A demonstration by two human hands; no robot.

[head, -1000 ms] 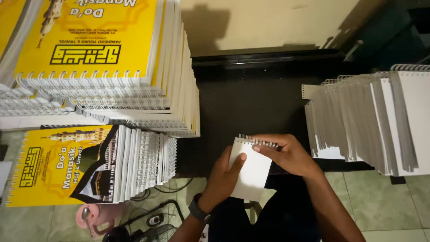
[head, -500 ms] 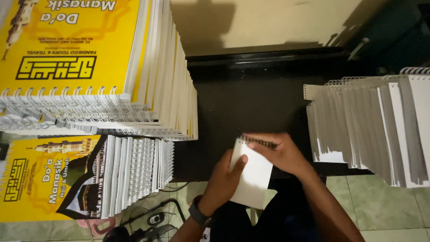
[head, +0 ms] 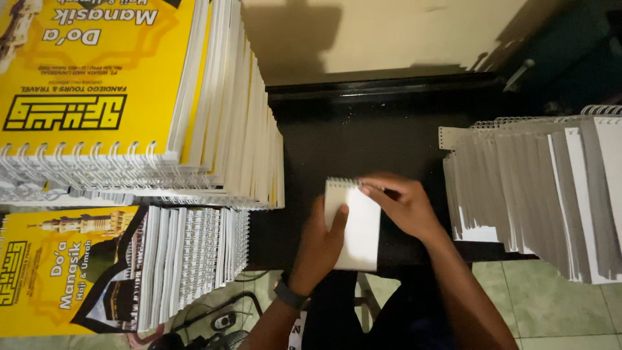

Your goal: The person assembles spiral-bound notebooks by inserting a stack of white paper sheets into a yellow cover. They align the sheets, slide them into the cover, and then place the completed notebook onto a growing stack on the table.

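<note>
Far to the left of the hands, a tall stack of yellow-covered booklets [head: 129, 97] with wire spines rises toward the camera. Nearer the person on that same side, a second yellow booklet lot [head: 116, 266] lies fanned, its white coils showing. A black cable [head: 214, 311] loops on the floor beside the left forearm.

The left hand [head: 321, 243] grips the small white booklet [head: 356, 223] along its left edge, thumb laid over the page and the other fingers hidden behind, a dark band on the wrist. The booklet sits between both hands over the dark table [head: 363, 136], its wire spine turned away from the person.

The right hand [head: 402, 204] is curled at the spine, its fingertips [head: 366, 188] pinching or pressing the top right part of the coil; I cannot tell whether the wire is being closed or only felt. Against the pictures from a second ago, the booklet has barely shifted and the grips are the same; mostly the head has leaned in, so the work at the coil seems to go on unfinished.

To the right of the right hand, grey-white page blocks [head: 538, 194] lean in a row, wire loops at their far ends.
</note>
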